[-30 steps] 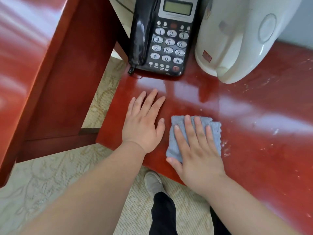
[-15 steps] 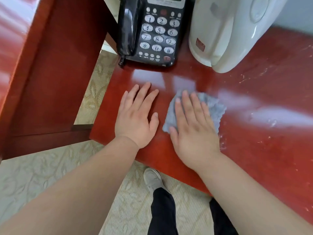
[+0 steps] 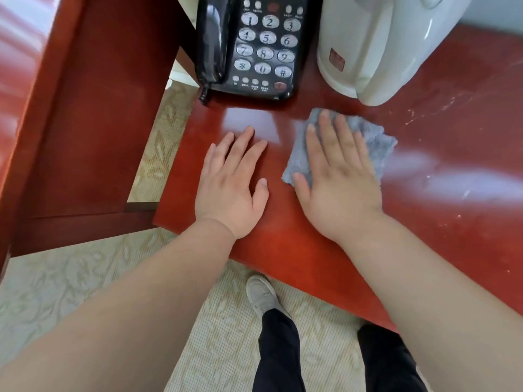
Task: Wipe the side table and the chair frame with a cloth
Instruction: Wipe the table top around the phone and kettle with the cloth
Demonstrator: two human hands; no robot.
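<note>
- Glossy red-brown wooden chair frame (image 3: 85, 123): stands well to the left of the left fingertips, apart from both hands. Judged not yet reached by the wiping now in hand.
- Left hand (image 3: 229, 185): lies flat on the table top, fingers straight and slightly spread, holding nothing. It appears to brace the body.
- Black push-button desk telephone (image 3: 254, 46): sits just beyond the left fingertips, not touched.
- Polished red wooden side table (image 3: 283, 250): lies under both palms. The sheen ahead of the left fingers looks clean.
- Right hand (image 3: 336, 179): fingers straight and together, pressing down rather than gripping.
- Grey fluffy square cloth (image 3: 376, 145): lies flat on the table under the right fingers, its edges showing beyond the fingertips and to their right.
- White plastic electric kettle (image 3: 382, 43): stands just past the right fingertips, near the cloth's far edge.
- White specks (image 3: 424, 108): scattered on the table to the right of the right fingers.
- Step in hand, judged: wiping the table top. The next move calls for a firm sweep rightward over the specks, skirting the kettle base.
</note>
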